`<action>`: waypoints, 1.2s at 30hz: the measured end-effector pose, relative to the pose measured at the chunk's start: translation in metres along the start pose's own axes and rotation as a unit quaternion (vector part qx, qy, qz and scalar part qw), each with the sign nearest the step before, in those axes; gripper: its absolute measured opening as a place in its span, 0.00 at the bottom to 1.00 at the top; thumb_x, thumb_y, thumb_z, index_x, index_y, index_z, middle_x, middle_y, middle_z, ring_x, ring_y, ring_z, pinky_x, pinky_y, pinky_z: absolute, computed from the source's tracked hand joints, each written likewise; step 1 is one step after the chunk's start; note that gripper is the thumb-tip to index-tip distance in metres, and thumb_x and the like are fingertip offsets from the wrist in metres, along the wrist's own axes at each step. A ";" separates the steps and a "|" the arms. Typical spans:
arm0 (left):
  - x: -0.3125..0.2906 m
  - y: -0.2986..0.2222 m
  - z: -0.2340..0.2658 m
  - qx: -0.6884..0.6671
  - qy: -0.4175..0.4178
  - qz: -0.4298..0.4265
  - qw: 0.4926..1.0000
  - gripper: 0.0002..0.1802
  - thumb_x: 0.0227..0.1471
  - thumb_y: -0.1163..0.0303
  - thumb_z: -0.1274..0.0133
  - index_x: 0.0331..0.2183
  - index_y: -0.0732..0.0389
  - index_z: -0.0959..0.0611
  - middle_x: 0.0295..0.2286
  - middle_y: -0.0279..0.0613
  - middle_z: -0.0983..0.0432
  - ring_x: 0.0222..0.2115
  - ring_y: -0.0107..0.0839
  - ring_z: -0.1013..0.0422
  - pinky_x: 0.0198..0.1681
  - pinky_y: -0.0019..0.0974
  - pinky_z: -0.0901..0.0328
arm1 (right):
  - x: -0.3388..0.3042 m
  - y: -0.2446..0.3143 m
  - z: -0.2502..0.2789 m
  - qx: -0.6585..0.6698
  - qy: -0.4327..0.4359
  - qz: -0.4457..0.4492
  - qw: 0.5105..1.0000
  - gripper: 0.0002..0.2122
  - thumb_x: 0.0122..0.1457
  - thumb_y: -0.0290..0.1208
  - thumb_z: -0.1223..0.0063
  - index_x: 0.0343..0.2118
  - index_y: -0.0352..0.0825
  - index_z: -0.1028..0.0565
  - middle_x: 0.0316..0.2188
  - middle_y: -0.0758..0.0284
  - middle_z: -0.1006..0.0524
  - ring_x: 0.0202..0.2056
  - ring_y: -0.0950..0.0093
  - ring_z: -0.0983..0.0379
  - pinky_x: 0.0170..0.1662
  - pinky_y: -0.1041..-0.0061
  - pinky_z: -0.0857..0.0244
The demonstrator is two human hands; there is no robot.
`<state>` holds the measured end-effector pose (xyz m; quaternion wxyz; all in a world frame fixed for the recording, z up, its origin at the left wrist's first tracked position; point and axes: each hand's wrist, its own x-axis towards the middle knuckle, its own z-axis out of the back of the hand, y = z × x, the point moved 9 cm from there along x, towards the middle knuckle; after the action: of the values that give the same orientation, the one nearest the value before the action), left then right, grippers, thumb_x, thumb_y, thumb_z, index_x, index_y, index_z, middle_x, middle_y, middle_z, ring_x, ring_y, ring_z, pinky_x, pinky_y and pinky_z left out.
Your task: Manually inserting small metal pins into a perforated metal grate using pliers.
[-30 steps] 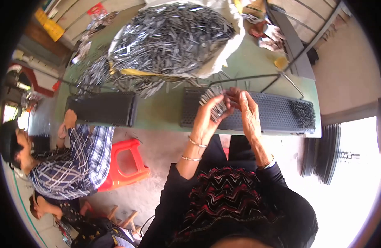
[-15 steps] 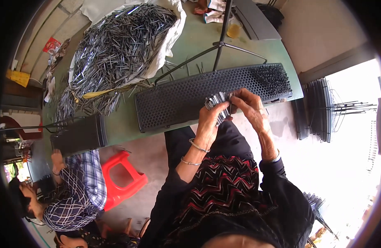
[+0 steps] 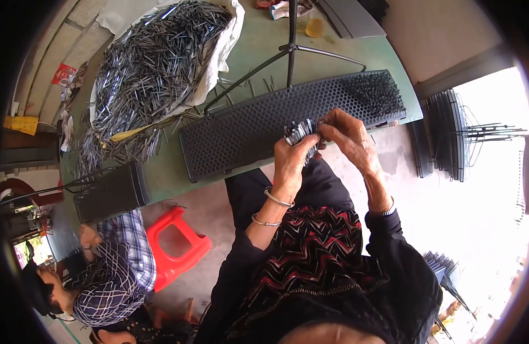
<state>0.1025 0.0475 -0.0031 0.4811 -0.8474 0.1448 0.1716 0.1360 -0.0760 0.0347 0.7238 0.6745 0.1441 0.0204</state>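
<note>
My left hand point(image 3: 288, 163) is closed round a bundle of thin, shiny dark metal strips point(image 3: 299, 132), whose ends stick up past my thumb. My right hand point(image 3: 350, 137) is pinched beside the bundle, close to the left thumb; what its fingertips hold is too small to make out. Both hands are at the near edge of a long black panel full of round holes point(image 3: 235, 137). At the panel's right end many thin dark pieces point(image 3: 376, 92) stand in the holes. A thin black metal frame point(image 3: 291, 49) rises from its far side.
A white sack point(image 3: 230, 43) heaped with dark strips lies at the far left of the green table point(image 3: 258, 83). A yellowish cup point(image 3: 315, 27) stands far back. A red stool point(image 3: 175, 243) and a co-worker point(image 3: 106, 275) are at left; more black panels point(image 3: 445, 137) stand at right.
The view has shifted slightly, so the table sits higher in it. My hands stay together at the bundle, with the right fingers slightly moved. The co-worker's hand has come nearer their body.
</note>
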 end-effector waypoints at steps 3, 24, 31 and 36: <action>0.000 -0.001 0.000 0.015 -0.008 -0.029 0.999 0.08 0.48 0.73 0.44 0.33 0.64 0.18 0.27 0.38 0.21 0.25 0.25 0.25 0.24 0.28 0.33 | -0.001 0.004 0.003 -0.061 -0.011 0.010 0.998 0.06 0.57 0.25 0.49 0.34 0.27 0.28 0.26 0.67 0.25 0.28 0.81 0.28 0.33 0.80 0.33; 0.003 0.018 -0.002 -0.066 -0.012 0.040 0.997 0.11 0.47 0.72 0.42 0.34 0.66 0.21 0.29 0.45 0.21 0.30 0.36 0.23 0.30 0.35 0.27 | -0.003 0.033 0.068 -0.107 -0.182 0.083 0.974 0.03 0.58 0.20 0.53 0.34 0.27 0.29 0.26 0.64 0.23 0.30 0.78 0.24 0.34 0.80 0.30; 0.002 0.037 -0.016 -0.151 0.036 0.102 0.983 0.09 0.48 0.74 0.44 0.35 0.65 0.22 0.31 0.47 0.22 0.33 0.37 0.24 0.37 0.40 0.26 | 0.027 0.019 0.104 -0.151 -0.325 0.157 0.920 0.04 0.59 0.23 0.50 0.35 0.29 0.29 0.27 0.66 0.23 0.30 0.79 0.23 0.31 0.81 0.30; -0.001 0.040 -0.019 -0.182 0.042 0.108 0.976 0.12 0.46 0.75 0.42 0.35 0.68 0.21 0.30 0.47 0.21 0.31 0.37 0.23 0.38 0.39 0.25 | 0.043 0.010 0.104 -0.261 -0.329 0.204 0.884 0.04 0.59 0.26 0.49 0.34 0.31 0.29 0.25 0.66 0.22 0.27 0.79 0.22 0.28 0.82 0.32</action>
<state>0.0875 0.0108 -0.0240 0.2909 -0.9065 0.2222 0.2104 0.2038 -0.1660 0.0418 0.8593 0.4439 -0.2534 -0.0185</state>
